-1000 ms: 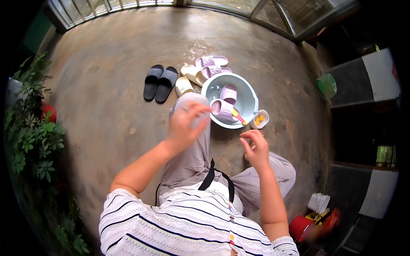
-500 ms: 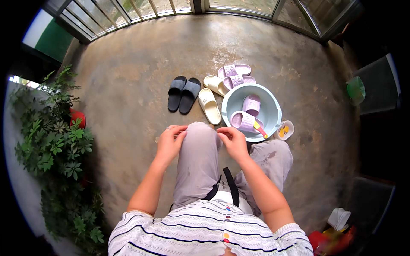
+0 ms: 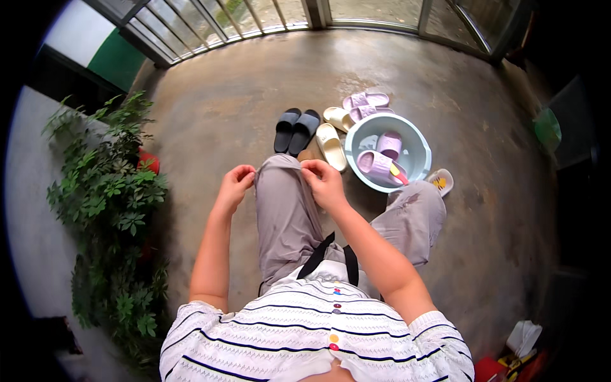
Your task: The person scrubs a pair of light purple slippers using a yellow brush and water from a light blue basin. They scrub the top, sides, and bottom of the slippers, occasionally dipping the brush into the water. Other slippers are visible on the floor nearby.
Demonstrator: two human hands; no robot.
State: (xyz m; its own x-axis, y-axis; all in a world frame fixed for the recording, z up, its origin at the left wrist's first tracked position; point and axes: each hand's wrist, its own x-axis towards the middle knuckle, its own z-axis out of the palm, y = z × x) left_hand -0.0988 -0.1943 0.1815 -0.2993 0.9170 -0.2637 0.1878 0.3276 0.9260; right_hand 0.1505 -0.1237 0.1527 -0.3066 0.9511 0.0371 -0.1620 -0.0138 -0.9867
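My left hand (image 3: 237, 184) is pinched at the outer left edge of the grey trouser leg (image 3: 285, 213), near the knee. On the other side of the same knee, the fingertips of my right hand (image 3: 324, 183) grip a fold of the cloth. Just beyond stands a light blue basin (image 3: 425, 148) with water in it. Two purple slippers (image 3: 373, 163) lie inside, along with a brush with a yellow and red handle (image 3: 399, 175). My other knee partly covers the basin's near edge.
Black slippers (image 3: 301, 132), cream slippers (image 3: 331, 148) and another purple pair (image 3: 365, 100) lie on the concrete floor. Right of the basin is a white slipper-like item with a yellow print (image 3: 442, 181). A leafy plant (image 3: 108, 204) lines the left; glass doors (image 3: 375, 11) stand ahead.
The view has shifted, so the floor things sit further right. Both hands and the left knee have risen toward the slippers, with the cloth pulled up at the knee.
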